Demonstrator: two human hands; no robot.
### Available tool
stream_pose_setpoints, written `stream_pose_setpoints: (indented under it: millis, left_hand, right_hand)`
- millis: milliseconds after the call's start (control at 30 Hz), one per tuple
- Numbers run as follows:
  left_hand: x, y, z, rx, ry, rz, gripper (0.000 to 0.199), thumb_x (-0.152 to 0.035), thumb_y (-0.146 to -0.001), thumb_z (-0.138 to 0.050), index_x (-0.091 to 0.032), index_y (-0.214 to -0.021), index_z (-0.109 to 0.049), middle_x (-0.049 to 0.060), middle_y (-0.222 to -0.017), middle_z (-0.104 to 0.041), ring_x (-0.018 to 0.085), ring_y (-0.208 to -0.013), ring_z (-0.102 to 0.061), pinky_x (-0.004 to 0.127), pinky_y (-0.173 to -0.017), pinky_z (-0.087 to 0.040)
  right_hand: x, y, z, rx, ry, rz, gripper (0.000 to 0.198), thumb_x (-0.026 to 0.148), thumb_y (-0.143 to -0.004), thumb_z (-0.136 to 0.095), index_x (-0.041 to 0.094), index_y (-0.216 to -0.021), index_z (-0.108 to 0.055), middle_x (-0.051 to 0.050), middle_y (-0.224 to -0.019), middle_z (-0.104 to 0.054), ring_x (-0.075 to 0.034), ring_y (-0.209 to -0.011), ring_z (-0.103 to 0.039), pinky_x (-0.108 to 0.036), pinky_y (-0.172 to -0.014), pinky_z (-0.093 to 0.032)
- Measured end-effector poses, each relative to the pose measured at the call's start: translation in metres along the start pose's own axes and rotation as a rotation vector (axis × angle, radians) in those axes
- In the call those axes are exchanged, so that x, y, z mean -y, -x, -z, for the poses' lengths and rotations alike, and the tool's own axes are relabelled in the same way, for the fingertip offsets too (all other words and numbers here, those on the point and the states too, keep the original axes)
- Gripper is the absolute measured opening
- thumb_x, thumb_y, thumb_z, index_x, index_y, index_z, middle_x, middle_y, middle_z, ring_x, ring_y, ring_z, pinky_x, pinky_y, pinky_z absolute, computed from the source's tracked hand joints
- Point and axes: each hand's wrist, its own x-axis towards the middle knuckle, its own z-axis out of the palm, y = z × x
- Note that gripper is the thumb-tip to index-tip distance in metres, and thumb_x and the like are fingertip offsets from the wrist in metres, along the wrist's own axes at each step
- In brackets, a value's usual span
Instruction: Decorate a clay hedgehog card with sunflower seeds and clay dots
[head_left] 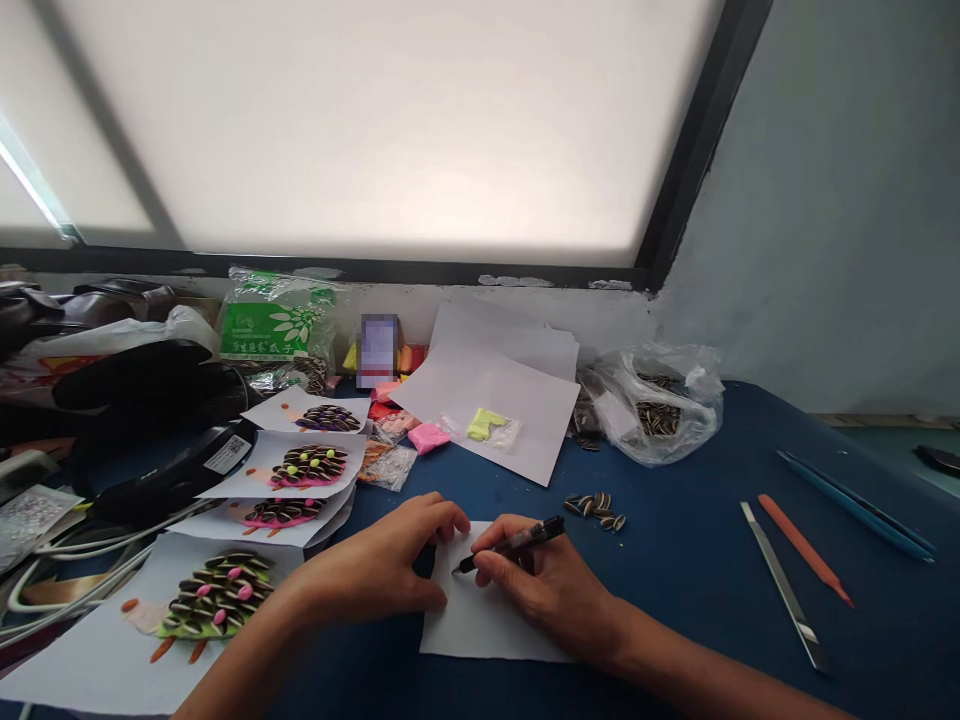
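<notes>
A black pen (517, 541) is gripped between the fingers of my right hand (559, 585), its tip at the upper left part of a white sheet of paper (480, 625). I cannot make out any line on that sheet. My left hand (390, 560) rests at the sheet's left edge, thumb and fingers apart, holding nothing. Just beyond the sheet lies a small heap of sunflower seeds (596, 507). Left of my hands are several paper sheets bearing hedgehog figures of clay and seeds, the nearest a green-bodied hedgehog (214, 600) with pink dots.
Behind are blank paper sheets (510, 390) with a packet of yellow clay (487, 425), pink clay (429, 437) and a plastic bag of seeds (660, 415). At right lie a metal tool (784, 590), an orange tool (802, 545) and blue tweezers (855, 505). White cables (97, 545) run at left.
</notes>
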Motion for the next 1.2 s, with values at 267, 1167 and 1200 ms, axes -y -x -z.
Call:
stream_pose_setpoints:
  millis: [267, 1167, 1200]
  left_hand:
    - [-0.0015, -0.0007, 0.0007, 0.007, 0.001, 0.009, 0.049, -0.014, -0.062, -0.062, -0.024, -0.110, -0.054, 0.002, -0.109, -0.050, 0.021, -0.105, -0.050, 0.029, -0.090, -0.042]
    - [0.0008, 0.0000, 0.0003, -0.007, 0.007, 0.001, 0.048, -0.016, -0.062, -0.062, -0.025, -0.109, -0.054, 0.001, -0.111, -0.051, 0.022, -0.106, -0.050, 0.030, -0.092, -0.042]
    - [0.0004, 0.0004, 0.0003, -0.007, 0.009, 0.000, 0.048, -0.017, -0.062, -0.062, -0.025, -0.109, -0.054, 0.001, -0.111, -0.051, 0.022, -0.106, -0.050, 0.030, -0.091, -0.042]
  right_hand:
    - [0.0041, -0.0002, 0.0005, 0.011, 0.025, -0.016, 0.014, 0.029, -0.089, -0.056, 0.018, -0.084, -0.063, -0.002, -0.075, -0.066, -0.015, -0.072, -0.061, -0.025, -0.067, -0.047]
    - [0.0094, 0.0023, 0.0014, -0.049, 0.020, -0.069, 0.016, 0.030, -0.081, -0.060, 0.017, -0.082, -0.068, -0.002, -0.068, -0.065, -0.015, -0.066, -0.059, -0.026, -0.061, -0.046]
    - [0.0100, 0.0023, 0.0014, -0.050, 0.020, -0.070, 0.015, 0.030, -0.082, -0.060, 0.017, -0.082, -0.068, -0.002, -0.068, -0.065, -0.015, -0.066, -0.059, -0.026, -0.062, -0.046]
